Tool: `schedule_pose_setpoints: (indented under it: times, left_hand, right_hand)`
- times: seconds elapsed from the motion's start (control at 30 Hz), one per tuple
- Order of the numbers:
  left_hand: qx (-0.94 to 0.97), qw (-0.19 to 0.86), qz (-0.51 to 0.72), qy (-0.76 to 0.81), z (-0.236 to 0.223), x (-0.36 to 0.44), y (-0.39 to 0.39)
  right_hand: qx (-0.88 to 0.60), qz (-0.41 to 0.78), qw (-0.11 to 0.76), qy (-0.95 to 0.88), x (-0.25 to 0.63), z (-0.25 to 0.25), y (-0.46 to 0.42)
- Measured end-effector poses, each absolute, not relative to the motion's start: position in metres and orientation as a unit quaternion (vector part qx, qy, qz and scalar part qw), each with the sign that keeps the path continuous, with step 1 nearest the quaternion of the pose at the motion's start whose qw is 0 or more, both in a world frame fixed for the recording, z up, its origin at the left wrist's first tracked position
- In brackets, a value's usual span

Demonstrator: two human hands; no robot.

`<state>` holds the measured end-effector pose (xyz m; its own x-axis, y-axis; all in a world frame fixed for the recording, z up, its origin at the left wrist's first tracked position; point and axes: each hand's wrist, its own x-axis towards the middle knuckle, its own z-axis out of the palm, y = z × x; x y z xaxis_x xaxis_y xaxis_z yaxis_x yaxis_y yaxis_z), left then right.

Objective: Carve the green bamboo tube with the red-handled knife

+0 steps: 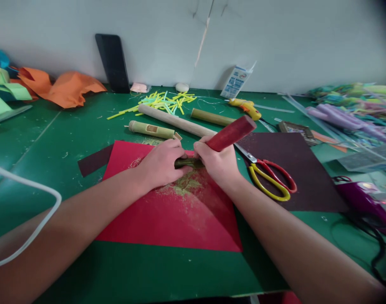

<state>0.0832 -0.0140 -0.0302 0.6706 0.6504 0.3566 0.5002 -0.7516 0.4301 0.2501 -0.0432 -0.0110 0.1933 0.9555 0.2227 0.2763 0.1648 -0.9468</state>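
Note:
My left hand (163, 164) is closed around a short green bamboo piece (194, 162), pressing it against a red sheet (167, 223). In my right hand (220, 164) is a tool with a thick red handle (232, 133) that slants up and to the right. The working end of this tool is hidden at the bamboo, between the two hands. Yellowish-green shavings (186, 185) are scattered over the sheet beneath. Just beyond my left hand lies a cut bamboo tube (153, 129) with a notch in its side. Scissors (270, 177) with red and yellow handles lie right of my right hand.
Behind the hands lie a pale wooden rod (174, 120), another bamboo tube (212, 117) and yellow straw pieces (161, 101). A yellow glue gun (245, 107) sits farther back. A phone (113, 63) leans on the wall. A white cable (50, 190) loops at left.

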Motion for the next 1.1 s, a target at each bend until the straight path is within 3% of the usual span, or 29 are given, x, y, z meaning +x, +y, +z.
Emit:
schedule_pose_setpoints:
  times: [0.27, 0.47, 0.67, 1.1]
  left_hand:
    - [0.905, 0.141, 0.253, 0.311, -0.0309, 0.0834, -0.0133]
    - [0.905, 0.146, 0.256, 0.306, -0.0315, 0.0835, -0.0151]
    - [0.904, 0.151, 0.245, 0.317, -0.0291, 0.0839, -0.0171]
    - [0.905, 0.142, 0.25, 0.314, -0.0328, 0.0835, -0.0154]
  right_hand:
    - [-0.561, 0.308, 0.515, -0.571, 0.2514, -0.0121, -0.0442]
    - [-0.547, 0.261, 0.554, -0.571, 0.2536, -0.0201, -0.0426]
    - [-0.551, 0.319, 0.52, -0.57, 0.2572, -0.014, -0.0452]
    - [-0.547, 0.306, 0.506, -0.593, 0.2557, -0.0125, -0.0463]
